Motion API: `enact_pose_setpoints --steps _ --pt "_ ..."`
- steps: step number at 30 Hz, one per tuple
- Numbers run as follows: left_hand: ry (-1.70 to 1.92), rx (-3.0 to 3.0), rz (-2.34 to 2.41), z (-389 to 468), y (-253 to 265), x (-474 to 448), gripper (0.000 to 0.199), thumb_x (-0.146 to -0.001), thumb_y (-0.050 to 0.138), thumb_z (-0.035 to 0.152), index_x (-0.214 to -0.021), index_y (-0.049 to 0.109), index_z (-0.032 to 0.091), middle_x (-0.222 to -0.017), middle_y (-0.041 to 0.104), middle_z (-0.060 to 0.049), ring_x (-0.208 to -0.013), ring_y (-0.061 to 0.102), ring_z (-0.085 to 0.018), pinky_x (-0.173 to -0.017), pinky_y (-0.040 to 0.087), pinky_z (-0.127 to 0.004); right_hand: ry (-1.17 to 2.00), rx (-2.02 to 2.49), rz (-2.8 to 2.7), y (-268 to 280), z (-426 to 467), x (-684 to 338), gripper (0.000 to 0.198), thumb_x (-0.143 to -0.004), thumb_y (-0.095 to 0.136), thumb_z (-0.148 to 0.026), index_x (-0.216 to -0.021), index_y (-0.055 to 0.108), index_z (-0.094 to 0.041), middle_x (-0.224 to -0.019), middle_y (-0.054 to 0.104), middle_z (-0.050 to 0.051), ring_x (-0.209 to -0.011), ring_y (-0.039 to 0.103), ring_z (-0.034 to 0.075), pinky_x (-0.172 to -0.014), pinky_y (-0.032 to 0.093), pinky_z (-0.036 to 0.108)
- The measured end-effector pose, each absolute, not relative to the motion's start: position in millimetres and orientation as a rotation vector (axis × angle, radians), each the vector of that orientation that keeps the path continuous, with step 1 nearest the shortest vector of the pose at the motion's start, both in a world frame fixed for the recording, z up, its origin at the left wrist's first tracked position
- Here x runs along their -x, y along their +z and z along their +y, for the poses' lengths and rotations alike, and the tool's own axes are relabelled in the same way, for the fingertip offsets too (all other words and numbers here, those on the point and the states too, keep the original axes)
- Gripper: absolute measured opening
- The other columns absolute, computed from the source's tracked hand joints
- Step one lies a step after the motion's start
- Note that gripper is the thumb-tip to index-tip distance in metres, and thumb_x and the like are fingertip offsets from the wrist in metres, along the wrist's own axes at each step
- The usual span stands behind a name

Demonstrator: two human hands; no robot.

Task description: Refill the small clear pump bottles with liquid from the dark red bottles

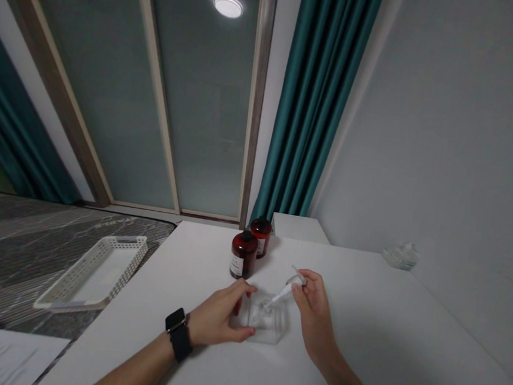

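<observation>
A clear square container [267, 325] stands on the white table, and my left hand [221, 315], with a black watch on its wrist, grips its left side between thumb and fingers. Between the fingers and thumb of my right hand [315, 314] is a white pump head [291, 285]. It is tilted, its lower end pointing down-left to the small round opening on top of the container. Whether that end is inside the opening I cannot tell. Just beyond my left hand are two dark amber bottles with black tops and white labels, a nearer bottle [242, 256] and a farther bottle [260, 236].
A white perforated basket [119, 243] sits on a dark striped surface to the left, with an open book [13, 357] below it. At the table's far right, by the wall, lies a crumpled clear object [401, 255]. Behind the bottles stands a white box-like block [301, 227].
</observation>
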State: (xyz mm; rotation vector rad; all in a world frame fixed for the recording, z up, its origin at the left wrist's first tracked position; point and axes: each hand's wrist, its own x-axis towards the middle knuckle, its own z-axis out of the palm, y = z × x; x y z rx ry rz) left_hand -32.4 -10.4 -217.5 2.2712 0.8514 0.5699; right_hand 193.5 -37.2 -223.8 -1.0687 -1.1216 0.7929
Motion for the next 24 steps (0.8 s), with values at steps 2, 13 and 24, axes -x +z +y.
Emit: enact_pose_setpoints --steps 2,13,24 --pt "0.568 -2.265 0.858 -10.3 -218.3 32.4 0.055 -0.074 0.071 0.029 -0.122 0.046 0.02 -0.106 0.055 -0.004 -0.077 0.056 -0.018 -0.072 0.046 -0.03 0.784 1.071 -1.125 -224.3 -37.1 -192.9 0.032 -0.085 0.064 -0.044 -0.106 0.051 -0.023 -0.084 0.06 0.001 -0.071 0.055 0.016 -0.063 0.045 0.027" --pt "0.565 -2.287 0.863 -9.7 -217.9 34.3 0.054 -0.074 0.069 0.029 -0.121 0.045 0.02 -0.106 0.055 -0.005 -0.078 0.057 -0.018 -0.073 0.047 -0.031 0.933 1.012 -1.079 -227.2 -28.1 -206.9 0.027 -0.083 0.068 -0.037 -0.099 0.05 -0.025 -0.085 0.066 -0.001 -0.081 0.06 0.017 -0.074 0.047 0.03" --pt "0.614 -2.325 0.873 -7.1 -221.0 39.4 0.053 -0.074 0.066 0.026 -0.123 0.045 0.021 -0.102 0.057 -0.005 -0.078 0.059 -0.02 -0.074 0.049 -0.033 0.368 1.295 -1.375 -254.4 5.4 -256.6 0.022 -0.079 0.064 -0.029 -0.096 0.05 -0.024 -0.092 0.059 0.004 -0.088 0.059 0.023 -0.085 0.047 0.041"
